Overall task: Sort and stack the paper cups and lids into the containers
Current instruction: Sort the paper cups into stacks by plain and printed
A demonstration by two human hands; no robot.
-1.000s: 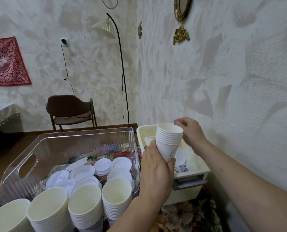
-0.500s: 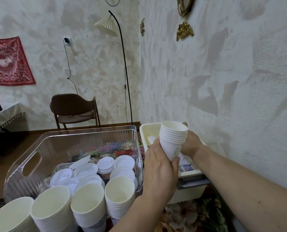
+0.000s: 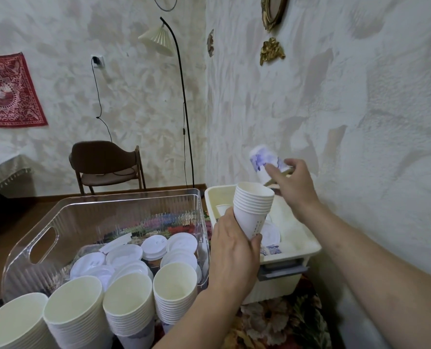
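Two hands busy: left hand (image 3: 234, 250) wrapped around nested white cup stack (image 3: 253, 207), centre frame; right hand (image 3: 293, 181) pinching patterned cup (image 3: 264, 163), tilted, at one o'clock above cream bin (image 3: 307, 250). Light, crushable paper; best held gently mid-wall.

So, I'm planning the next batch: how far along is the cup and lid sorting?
Done: lids in the clear bin, cup stacks in front. In hand: left hand holds a nested stack, right hand a printed cup. Left: items in the cream bin.
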